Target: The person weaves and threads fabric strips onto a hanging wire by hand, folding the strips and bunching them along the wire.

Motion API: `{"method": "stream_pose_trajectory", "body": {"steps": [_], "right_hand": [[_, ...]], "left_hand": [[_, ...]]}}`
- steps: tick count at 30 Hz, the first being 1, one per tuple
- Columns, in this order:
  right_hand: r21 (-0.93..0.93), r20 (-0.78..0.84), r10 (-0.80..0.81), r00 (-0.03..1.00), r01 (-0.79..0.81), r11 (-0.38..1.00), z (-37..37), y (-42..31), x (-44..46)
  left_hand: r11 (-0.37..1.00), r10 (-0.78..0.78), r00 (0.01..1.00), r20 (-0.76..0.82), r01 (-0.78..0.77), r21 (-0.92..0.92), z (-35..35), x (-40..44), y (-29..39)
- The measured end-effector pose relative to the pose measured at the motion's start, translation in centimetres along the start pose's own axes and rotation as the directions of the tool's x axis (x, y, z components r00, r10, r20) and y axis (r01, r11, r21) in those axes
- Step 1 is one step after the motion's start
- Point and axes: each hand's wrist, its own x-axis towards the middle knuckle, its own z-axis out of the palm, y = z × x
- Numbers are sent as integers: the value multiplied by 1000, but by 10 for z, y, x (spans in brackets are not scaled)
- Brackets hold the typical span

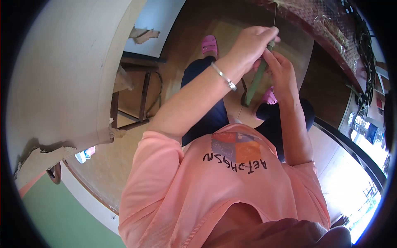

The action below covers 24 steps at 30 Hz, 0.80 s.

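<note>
A long, flat green strip (258, 82), which looks like a leaf blade, hangs down from between my two hands. My left hand (248, 46), with a silver bangle on its wrist, is closed around the strip's upper end. A thin thread (275, 16) runs from these fingertips up toward the table edge. Just below and to the right, my right hand (282, 71) pinches the strip, its fingers almost touching the left ones. The exact grip of the fingertips is partly hidden.
A dark red table (347, 68) with a woven surface and loose plant fibres stands ahead on the right. Dark strands (364, 62) hang along its far side. A dark-framed stool (142, 97) and torn cardboard (82, 74) are on the left. Pink sandals (209, 44) rest on the floor.
</note>
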Motion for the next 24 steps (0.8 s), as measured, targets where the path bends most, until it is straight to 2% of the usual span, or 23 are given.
{"method": "stream_pose_trajectory", "body": {"steps": [1, 3, 6, 8, 13, 19, 24], "right_hand": [[26, 6, -9, 1000, 8, 1000, -1, -1, 7], [77, 18, -21, 1000, 19, 997, -3, 1, 20], [156, 43, -38, 998, 31, 987, -7, 5, 41], [208, 61, -54, 997, 40, 977, -14, 5, 54], [234, 73, -34, 997, 16, 972, -27, -8, 91], [163, 108, 4, 994, -22, 986, -22, -25, 100], [56, -46, 31, 998, -29, 998, -12, -19, 80]], "left_hand": [[1000, 11, 1000, 4, -11, 4, -5, 1, -7], [947, 194, 972, -134, -222, -233, -16, -2, -27], [940, 211, 971, -116, -234, -247, -13, -38, -43], [986, 44, 999, -12, -45, -160, -9, -55, -53], [981, -63, 998, -22, 58, -184, 1, -72, -55], [969, -118, 993, 4, 116, -219, -10, -67, -52], [969, -120, 991, 53, 129, -211, -13, -70, -52]]}}
